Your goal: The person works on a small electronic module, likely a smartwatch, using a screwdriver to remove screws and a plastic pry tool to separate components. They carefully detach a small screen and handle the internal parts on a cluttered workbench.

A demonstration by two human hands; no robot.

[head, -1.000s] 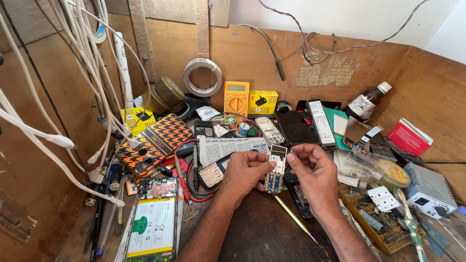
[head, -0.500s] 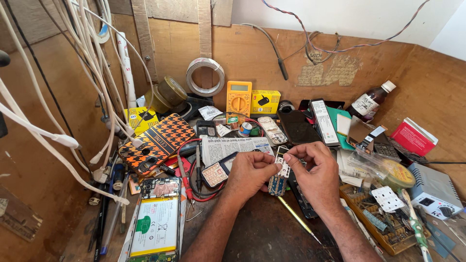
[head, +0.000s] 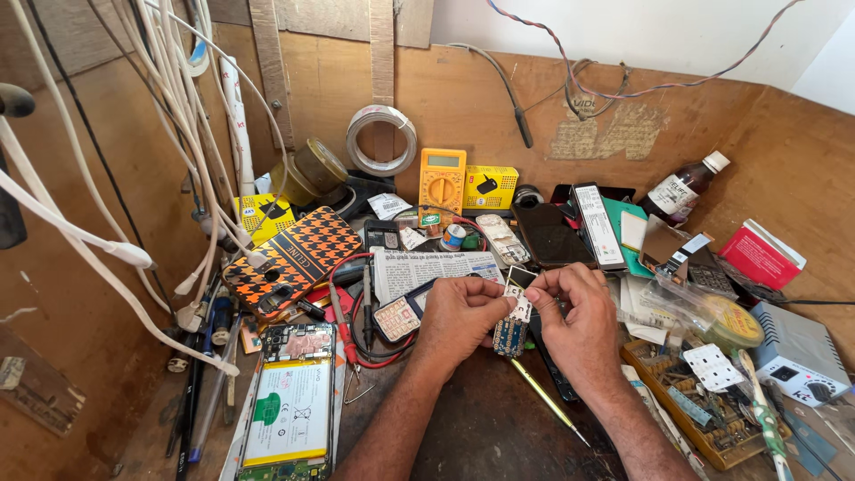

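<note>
Compared with a moment ago, we have brought our hands closer together and lifted the small circuit board (head: 512, 328) a little off the dark worktop (head: 499, 428); the view has also drawn nearer. We judge that we are now working at its upper end, where a small white piece (head: 515, 287) sits between our fingertips.

Our left hand (head: 463, 316) has its thumb and forefinger nearly closed, pinching the white piece and the top of the board from the left. Our right hand (head: 579, 322) does the same from the right, fingers curled, tips just beside the left ones. The board hangs upright between both hands, above the worktop, just beside a keypad (head: 396, 319) and in front of a folded newspaper (head: 427, 265). A thin screwdriver (head: 545, 403) lies untouched below our right wrist.
</note>
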